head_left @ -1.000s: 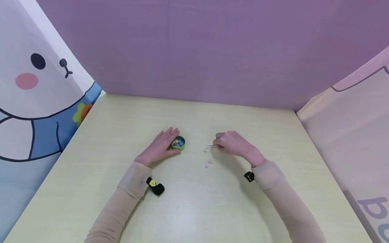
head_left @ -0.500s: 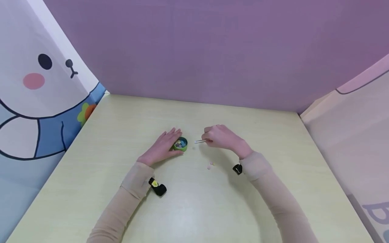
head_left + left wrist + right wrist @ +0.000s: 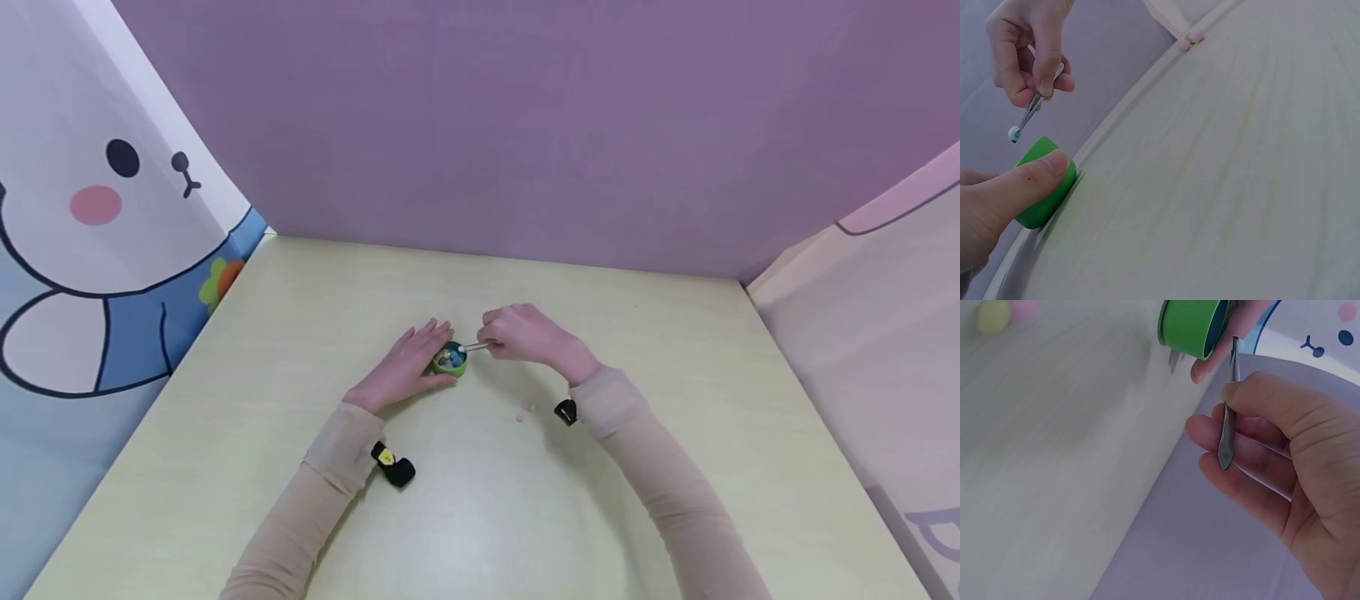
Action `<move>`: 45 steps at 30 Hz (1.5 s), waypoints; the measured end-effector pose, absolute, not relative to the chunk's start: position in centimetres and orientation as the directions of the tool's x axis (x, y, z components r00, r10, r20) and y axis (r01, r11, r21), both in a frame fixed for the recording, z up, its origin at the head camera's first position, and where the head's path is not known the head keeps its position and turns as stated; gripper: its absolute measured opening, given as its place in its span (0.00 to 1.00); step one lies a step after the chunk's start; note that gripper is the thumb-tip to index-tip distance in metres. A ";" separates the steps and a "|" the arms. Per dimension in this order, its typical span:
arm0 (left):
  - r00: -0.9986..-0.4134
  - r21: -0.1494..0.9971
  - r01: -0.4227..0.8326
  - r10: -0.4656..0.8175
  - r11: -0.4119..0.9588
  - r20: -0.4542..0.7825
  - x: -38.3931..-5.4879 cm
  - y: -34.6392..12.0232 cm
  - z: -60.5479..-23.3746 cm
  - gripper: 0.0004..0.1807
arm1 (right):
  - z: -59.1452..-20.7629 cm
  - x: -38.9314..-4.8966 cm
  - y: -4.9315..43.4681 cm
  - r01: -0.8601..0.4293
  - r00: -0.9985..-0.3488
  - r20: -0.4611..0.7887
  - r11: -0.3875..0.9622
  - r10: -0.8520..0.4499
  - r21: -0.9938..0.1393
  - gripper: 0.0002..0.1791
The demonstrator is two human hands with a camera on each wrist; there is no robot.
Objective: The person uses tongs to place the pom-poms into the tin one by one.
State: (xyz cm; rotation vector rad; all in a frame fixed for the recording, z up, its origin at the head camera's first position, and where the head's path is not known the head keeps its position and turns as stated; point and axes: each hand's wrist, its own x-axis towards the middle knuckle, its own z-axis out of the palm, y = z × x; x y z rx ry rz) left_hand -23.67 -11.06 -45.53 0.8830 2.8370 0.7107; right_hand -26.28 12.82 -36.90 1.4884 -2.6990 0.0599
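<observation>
Near the centre of the head view, the left hand grips a green container from its left, thumb below and fingers above; blue and pale pieces sit inside. Just to the right, the right hand pinches metal tweezers, which at upper left of the left wrist view hold a pale bead by the container's mouth. Lower and further right in the head view, two pink beads and a yellow bead lie on the table
</observation>
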 end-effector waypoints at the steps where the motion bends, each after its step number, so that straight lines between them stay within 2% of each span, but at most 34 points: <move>1: -0.830 0.458 0.514 0.555 0.725 0.054 -23.7 -11.0 -45.5 0.47 | -37.0 -26.3 12.7 -0.847 -0.531 0.070 0.532 -0.845 -0.005 0.09; 20: -0.823 0.464 0.522 0.566 0.716 0.052 -23.9 -10.5 -45.6 0.47 | -37.4 -26.2 12.5 -0.834 -0.550 0.070 0.552 -0.832 0.011 0.08; 45: -0.822 0.455 0.525 0.566 0.719 0.055 -24.3 -11.2 -45.2 0.48 | -37.0 -24.8 14.6 -0.813 -0.579 0.076 0.582 -0.812 0.020 0.06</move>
